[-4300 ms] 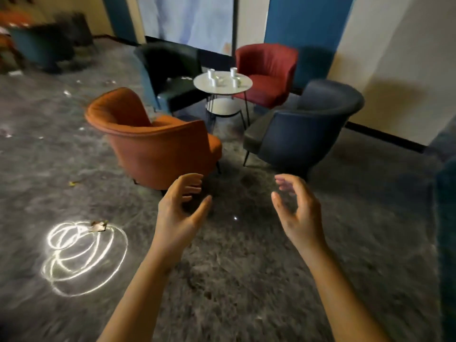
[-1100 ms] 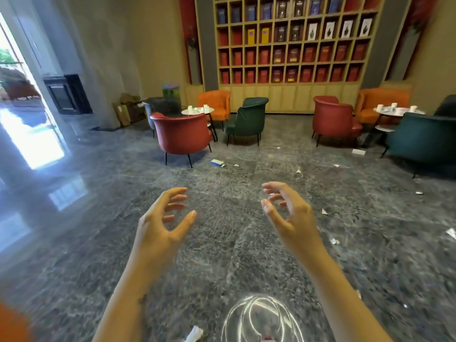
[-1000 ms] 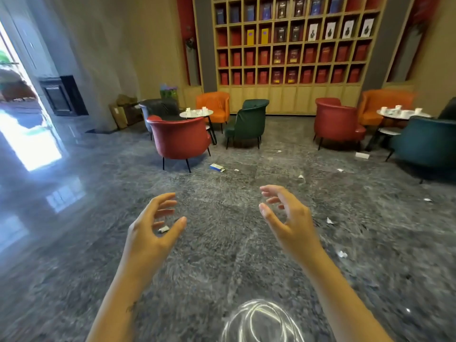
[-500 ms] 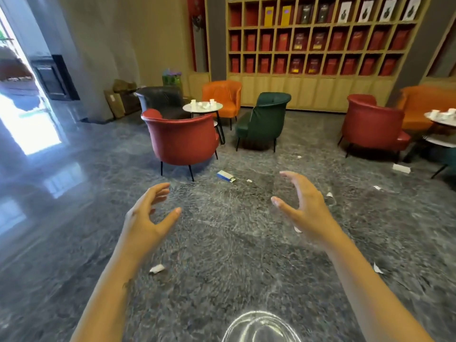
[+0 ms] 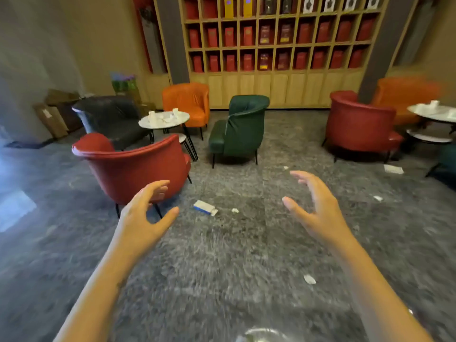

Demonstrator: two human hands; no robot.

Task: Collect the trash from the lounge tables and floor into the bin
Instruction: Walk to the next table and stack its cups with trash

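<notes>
The left hand (image 5: pixel 145 213) and right hand (image 5: pixel 318 206) are being held apart, empty. A blue-and-white carton (image 5: pixel 204 207) is lying ahead on the floor (image 5: pixel 222 255), nearer the left hand, its length slanting rightward.

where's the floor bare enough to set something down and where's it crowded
Bare: the floor between the left hand and right hand, nearer than the blue-and-white box. Also left of the near red chair. Crowded: the round table, covered in cups.
</notes>
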